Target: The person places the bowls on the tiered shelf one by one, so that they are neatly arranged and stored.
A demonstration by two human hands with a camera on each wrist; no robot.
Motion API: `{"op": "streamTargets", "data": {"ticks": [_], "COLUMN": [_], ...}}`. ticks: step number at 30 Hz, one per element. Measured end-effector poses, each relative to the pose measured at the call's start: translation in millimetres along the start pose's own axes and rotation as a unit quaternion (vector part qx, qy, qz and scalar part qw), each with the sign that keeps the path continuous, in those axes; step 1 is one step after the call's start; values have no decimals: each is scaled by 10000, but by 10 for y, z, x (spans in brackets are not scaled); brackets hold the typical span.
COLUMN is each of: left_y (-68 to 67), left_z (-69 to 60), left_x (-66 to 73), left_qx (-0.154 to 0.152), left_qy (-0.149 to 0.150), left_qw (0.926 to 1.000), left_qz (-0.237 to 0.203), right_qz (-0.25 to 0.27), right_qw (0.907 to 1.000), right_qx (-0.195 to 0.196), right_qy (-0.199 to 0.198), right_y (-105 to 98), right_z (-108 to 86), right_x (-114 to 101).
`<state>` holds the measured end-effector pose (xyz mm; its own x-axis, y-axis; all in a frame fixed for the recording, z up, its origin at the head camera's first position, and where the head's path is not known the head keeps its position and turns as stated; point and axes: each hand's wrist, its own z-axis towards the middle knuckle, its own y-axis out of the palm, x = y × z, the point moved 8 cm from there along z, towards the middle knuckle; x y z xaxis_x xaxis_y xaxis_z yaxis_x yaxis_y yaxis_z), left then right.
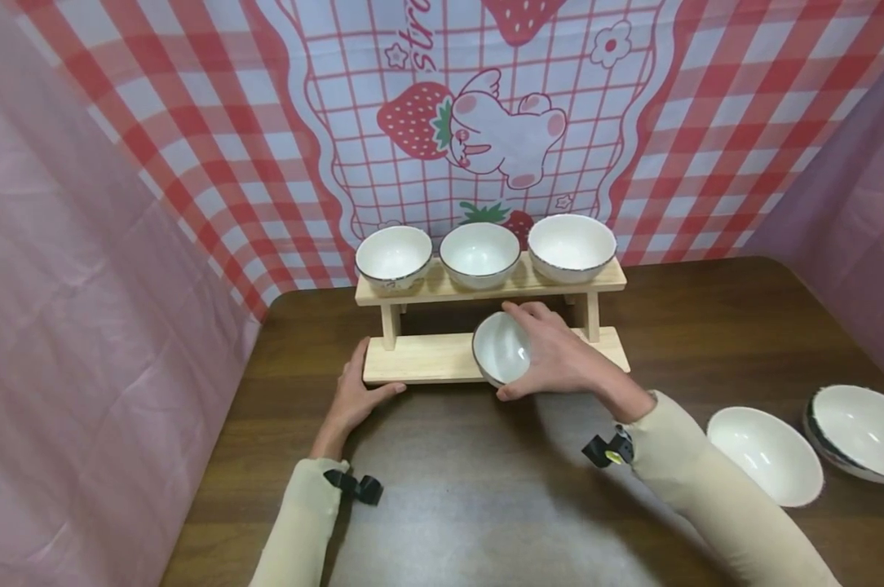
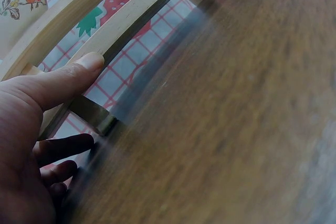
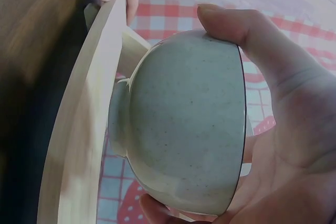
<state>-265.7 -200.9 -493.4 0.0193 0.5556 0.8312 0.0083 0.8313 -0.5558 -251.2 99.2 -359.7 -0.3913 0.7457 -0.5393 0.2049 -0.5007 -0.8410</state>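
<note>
A two-tier wooden display stand (image 1: 420, 359) stands on the table, its upper tier holding a left white bowl (image 1: 394, 254), a middle white bowl (image 1: 479, 251) and a right white bowl (image 1: 572, 244). My right hand (image 1: 559, 350) grips a small pale bowl (image 1: 499, 349) by its sides, thumb and fingers across the rim. The bowl's foot is close to the lower board (image 3: 86, 145); whether they touch I cannot tell. My left hand (image 1: 354, 399) holds the left end of that board, its thumb (image 2: 86, 66) along the front edge and the other fingers around the end.
On the right side of the brown table (image 1: 442, 505) sit a white bowl (image 1: 765, 456) and a larger bowl with a dark patterned outside (image 1: 864, 432). A red-and-white checked cloth (image 1: 236, 147) hangs behind the stand, and pink curtains (image 1: 82, 326) flank the table.
</note>
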Motion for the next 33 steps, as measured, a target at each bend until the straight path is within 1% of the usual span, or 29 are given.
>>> {"op": "streamTargets", "data": {"ticks": [11, 26, 33], "left_y": [4, -4, -13], "left_z": [8, 1, 7], "left_x": [3, -3, 14], "left_qx": [29, 12, 84], "left_qy": [52, -41, 69], "left_qw": [10000, 10000, 9999], "left_qz": [-48, 21, -3], "right_qz": [97, 29, -33], "right_qw": [9998, 9998, 9998], "right_qx": [-148, -200, -179], "right_qy": [3, -13, -75], "right_y": [142, 317, 405], "right_z": [145, 312, 416], "right_x": [-182, -385, -481]}}
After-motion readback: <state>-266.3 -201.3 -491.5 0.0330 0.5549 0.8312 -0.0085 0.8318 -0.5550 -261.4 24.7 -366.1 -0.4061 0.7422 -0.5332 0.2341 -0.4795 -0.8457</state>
